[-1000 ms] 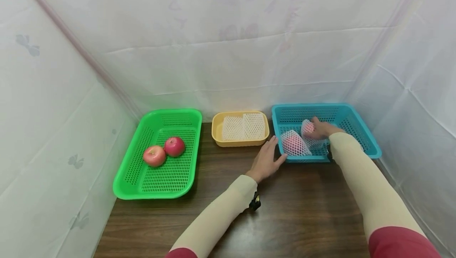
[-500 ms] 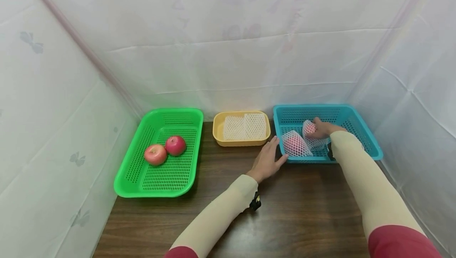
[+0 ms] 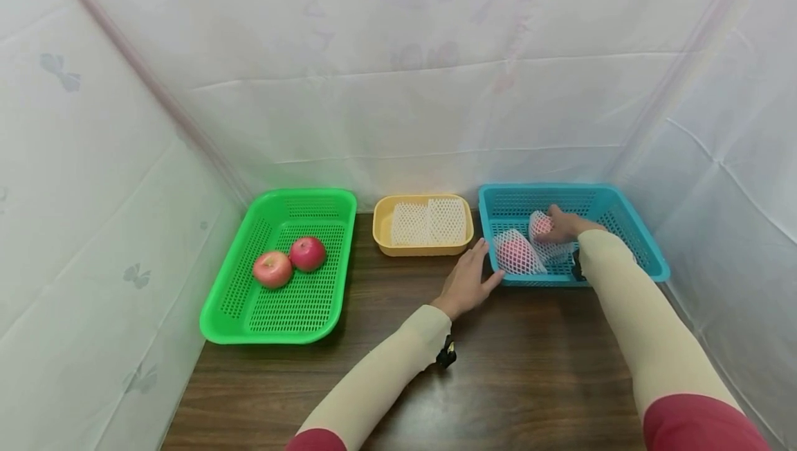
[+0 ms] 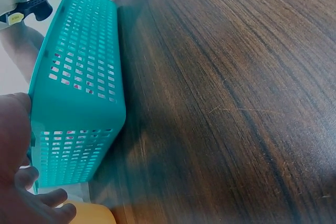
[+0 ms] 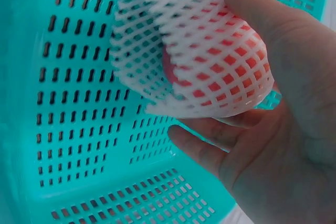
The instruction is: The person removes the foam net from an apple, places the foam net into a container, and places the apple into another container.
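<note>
My right hand (image 3: 559, 225) is inside the blue basket (image 3: 636, 219), gripping an apple in a white foam net (image 5: 220, 66). Thumb and fingers lie on opposite sides of it, and the net's loose end sticks out past the fruit. A second netted apple (image 3: 518, 254) lies at the basket's front left corner. My left hand (image 3: 463, 283) is spread at that same corner from outside, its thumb right at the rim in the left wrist view. It holds nothing.
A yellow tray (image 3: 418, 250) with white foam nets (image 3: 429, 221) stands left of the blue basket. Farther left, a green basket (image 3: 333, 278) holds two bare apples (image 3: 272, 270). White sheeting (image 3: 386, 119) closes off the back and sides of the wooden table (image 3: 498, 368).
The whole head view shifts very slightly. Both hands keep their places, and the right hand keeps its grip on the netted apple.
</note>
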A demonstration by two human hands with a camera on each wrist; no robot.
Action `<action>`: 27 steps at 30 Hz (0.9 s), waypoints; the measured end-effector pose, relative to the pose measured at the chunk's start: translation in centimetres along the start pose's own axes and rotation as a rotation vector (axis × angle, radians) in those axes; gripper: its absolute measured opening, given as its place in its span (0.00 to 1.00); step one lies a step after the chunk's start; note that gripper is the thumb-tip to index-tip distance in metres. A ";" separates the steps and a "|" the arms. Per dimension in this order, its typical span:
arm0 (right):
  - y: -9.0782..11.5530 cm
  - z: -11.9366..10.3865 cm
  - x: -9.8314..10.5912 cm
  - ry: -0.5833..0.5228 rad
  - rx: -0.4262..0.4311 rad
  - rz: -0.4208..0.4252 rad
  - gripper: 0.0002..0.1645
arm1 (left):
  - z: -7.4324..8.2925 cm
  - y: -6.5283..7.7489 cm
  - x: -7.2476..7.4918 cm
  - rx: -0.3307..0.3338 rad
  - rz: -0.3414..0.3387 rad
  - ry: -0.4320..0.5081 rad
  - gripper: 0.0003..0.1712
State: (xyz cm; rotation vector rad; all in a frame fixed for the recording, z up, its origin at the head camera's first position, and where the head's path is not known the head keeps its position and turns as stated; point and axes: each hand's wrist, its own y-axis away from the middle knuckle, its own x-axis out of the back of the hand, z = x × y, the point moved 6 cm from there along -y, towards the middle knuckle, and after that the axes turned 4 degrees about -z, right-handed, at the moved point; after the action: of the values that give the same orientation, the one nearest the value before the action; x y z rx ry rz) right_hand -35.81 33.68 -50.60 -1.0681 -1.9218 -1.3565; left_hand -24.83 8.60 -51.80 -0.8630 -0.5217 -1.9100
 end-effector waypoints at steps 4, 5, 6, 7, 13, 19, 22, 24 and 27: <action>0.0 -0.1 0.1 -0.023 0.019 0.022 0.53 | 0.0 -0.1 -0.2 0.003 -0.010 0.005 0.42; 0.0 -0.1 0.1 -0.024 0.019 0.026 0.52 | 0.0 -0.2 -0.2 0.001 -0.008 0.006 0.42; 0.0 -0.1 0.1 -0.026 0.018 0.028 0.51 | 0.0 -0.2 -0.2 0.000 -0.007 0.007 0.42; 0.0 -0.1 0.1 -0.028 0.018 0.029 0.51 | 0.0 -0.2 -0.2 -0.003 -0.005 0.006 0.42; 0.0 -0.3 0.2 -0.032 0.018 0.049 0.49 | 0.2 -0.1 0.0 -0.006 -0.005 -0.011 0.42; -0.1 -0.4 0.3 -0.046 0.024 0.072 0.51 | 0.3 -0.1 0.0 0.002 -0.006 -0.016 0.42; -0.1 -0.4 0.5 -0.047 0.032 0.085 0.54 | 0.3 0.0 -0.1 0.008 -0.012 -0.017 0.42; -0.2 -0.5 0.7 -0.048 0.046 0.097 0.56 | 0.3 0.1 0.0 0.005 -0.008 -0.022 0.42; -0.1 -0.8 1.1 -0.045 0.072 0.113 0.60 | 0.3 0.2 0.1 0.004 -0.003 -0.030 0.42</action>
State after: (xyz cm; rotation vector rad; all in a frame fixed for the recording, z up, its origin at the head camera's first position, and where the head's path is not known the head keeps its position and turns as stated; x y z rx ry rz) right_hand -36.47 33.18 -49.54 -1.1627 -1.8972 -1.2024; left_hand -24.58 8.71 -51.52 -0.8901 -0.5450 -1.9008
